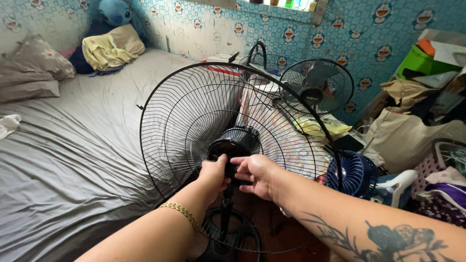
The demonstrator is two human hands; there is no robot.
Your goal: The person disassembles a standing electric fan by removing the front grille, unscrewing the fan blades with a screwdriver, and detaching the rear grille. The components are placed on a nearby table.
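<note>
A black standing fan faces away from me, its round wire rear guard upright in the middle of the view. The black motor housing sits at the guard's centre. My left hand grips the underside of the motor housing. My right hand touches the back of the same housing, fingers curled onto it. The fan's pole runs down to a round black base on the floor. No blades are visible inside the guard.
A bed with a grey sheet, pillows and a blue plush toy fills the left. A second black fan stands behind on a cluttered table. A small blue fan, bags and clothes pile up on the right.
</note>
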